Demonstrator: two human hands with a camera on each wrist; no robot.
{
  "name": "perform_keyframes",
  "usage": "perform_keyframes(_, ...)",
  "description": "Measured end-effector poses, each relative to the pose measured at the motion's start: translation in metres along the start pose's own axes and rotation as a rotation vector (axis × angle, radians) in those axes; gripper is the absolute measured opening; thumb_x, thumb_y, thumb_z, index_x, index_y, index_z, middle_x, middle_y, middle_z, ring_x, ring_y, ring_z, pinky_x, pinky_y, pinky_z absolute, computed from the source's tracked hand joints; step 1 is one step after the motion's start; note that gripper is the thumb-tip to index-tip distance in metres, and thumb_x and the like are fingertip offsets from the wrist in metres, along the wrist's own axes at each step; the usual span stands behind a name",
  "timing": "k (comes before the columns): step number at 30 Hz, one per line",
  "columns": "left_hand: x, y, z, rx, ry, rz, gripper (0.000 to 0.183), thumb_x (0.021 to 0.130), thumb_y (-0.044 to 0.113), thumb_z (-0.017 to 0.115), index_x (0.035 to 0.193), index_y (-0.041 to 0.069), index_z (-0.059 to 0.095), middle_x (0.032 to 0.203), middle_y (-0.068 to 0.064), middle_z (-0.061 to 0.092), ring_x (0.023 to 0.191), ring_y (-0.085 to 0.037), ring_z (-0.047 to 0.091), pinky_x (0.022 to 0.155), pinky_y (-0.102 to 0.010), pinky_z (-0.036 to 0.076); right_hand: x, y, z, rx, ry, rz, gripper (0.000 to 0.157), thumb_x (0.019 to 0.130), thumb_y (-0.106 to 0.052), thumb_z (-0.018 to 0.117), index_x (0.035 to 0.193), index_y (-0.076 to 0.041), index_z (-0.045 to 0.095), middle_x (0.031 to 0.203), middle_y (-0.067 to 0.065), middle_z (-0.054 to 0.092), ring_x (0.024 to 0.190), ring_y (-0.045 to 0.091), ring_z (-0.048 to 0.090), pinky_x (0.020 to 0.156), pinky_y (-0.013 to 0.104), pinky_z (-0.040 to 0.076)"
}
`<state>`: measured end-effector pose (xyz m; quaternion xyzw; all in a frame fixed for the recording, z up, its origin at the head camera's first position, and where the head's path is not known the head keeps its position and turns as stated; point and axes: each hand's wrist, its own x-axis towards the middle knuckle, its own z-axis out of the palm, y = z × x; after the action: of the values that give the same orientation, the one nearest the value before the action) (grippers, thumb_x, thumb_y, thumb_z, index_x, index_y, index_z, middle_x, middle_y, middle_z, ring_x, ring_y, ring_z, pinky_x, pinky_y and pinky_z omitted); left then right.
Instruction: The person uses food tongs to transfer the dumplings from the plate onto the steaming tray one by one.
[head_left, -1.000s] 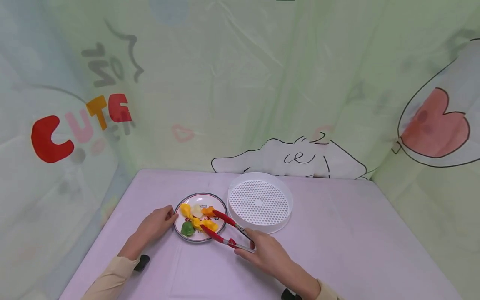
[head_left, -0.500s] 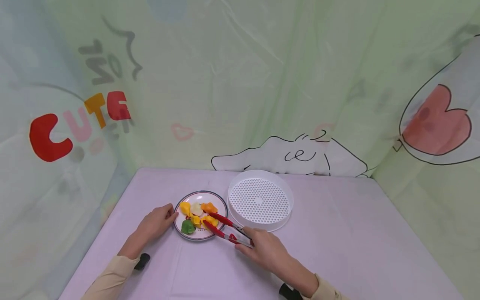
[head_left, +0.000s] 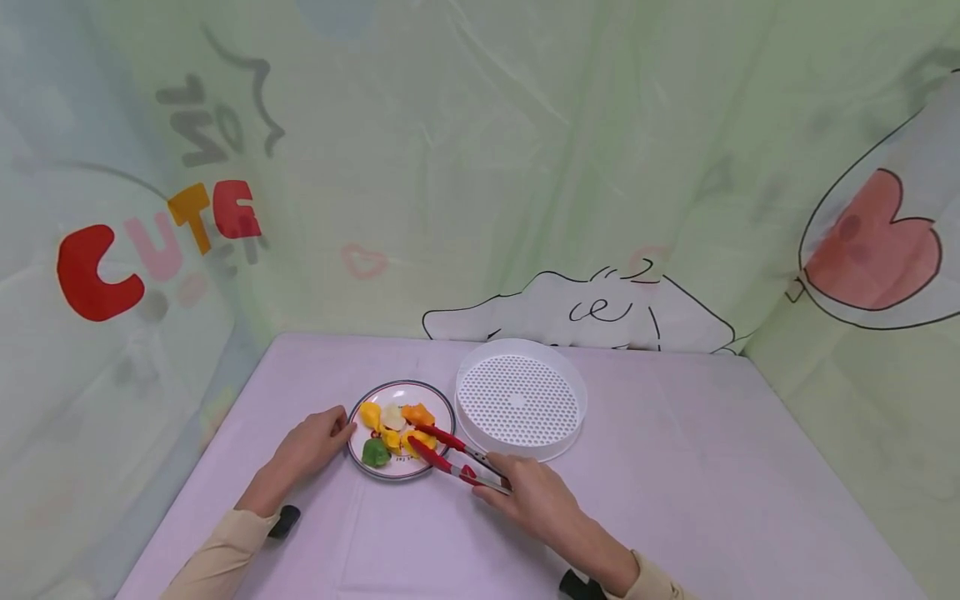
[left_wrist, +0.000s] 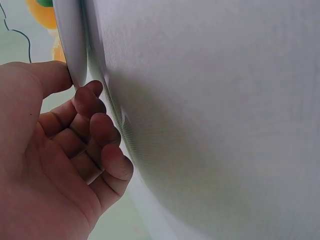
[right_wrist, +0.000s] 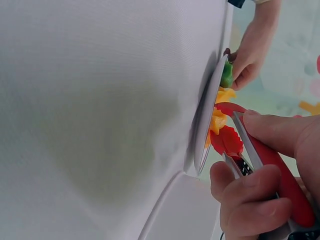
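Note:
My left hand (head_left: 311, 446) pinches the left rim of a round white plate (head_left: 405, 392) with dark edge rings, thumb above and index fingertip below in the left wrist view. Several dumpling-shaped pieces lie on it: a green one (head_left: 376, 453), a whitish one (head_left: 392, 417), an orange one (head_left: 417, 414) and yellow ones. With my right hand (head_left: 528, 493) I grip metal tongs (head_left: 442, 437) with red tips and handles. The spread red tips reach over the plate on either side of a yellow piece (head_left: 426, 442) at its right, partly hiding it.
Touching close to the plate's right side stands a round white perforated tray (head_left: 517, 402) with a raised rim. Both lie on a table with a pale lilac cloth (head_left: 675, 467). Printed curtains (head_left: 480, 167) rise behind and at both sides.
The tongs' tips have drawn closer together around the right yellow piece, the upper tip moving down off the orange one. The left hand stays at the plate's rim.

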<state>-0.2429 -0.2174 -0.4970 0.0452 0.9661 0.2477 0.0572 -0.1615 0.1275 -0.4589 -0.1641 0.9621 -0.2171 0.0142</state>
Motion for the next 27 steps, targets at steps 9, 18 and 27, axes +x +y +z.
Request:
perform_keyframes(9,0.0,-0.001,0.001,-0.005,0.011,0.015,0.019,0.099,0.027,0.061,0.093,0.01,0.056,0.07,-0.001,0.049,0.064,-0.015,0.047,0.058,-0.029,0.037,-0.004,-0.001,-0.011,0.008,0.045,0.002,0.04,0.084,-0.043,0.078,0.115,-0.02,0.07,0.067,-0.01,0.048,0.06,0.007,0.043,0.052,0.021,0.035)
perform_keyframes(18,0.001,-0.002,0.001,-0.008,0.021,0.022,0.019,0.1,0.027,0.061,0.092,0.01,0.056,0.069,0.0,0.049,0.064,-0.014,0.046,0.058,-0.029,0.036,-0.006,-0.001,-0.037,0.045,0.108,0.081,0.049,0.083,-0.043,0.08,0.124,-0.017,0.07,0.094,-0.003,0.071,0.073,0.009,0.054,0.061,0.022,0.047)
perform_keyframes(27,0.001,0.0,0.0,-0.006,0.027,0.017,0.019,0.1,0.027,0.061,0.093,0.009,0.057,0.069,0.0,0.05,0.064,-0.014,0.047,0.058,-0.029,0.036,-0.004,0.025,-0.058,0.029,0.133,0.14,0.058,0.087,-0.041,0.076,0.133,-0.008,0.065,0.117,0.011,0.072,0.087,0.018,0.063,0.069,0.033,0.054)
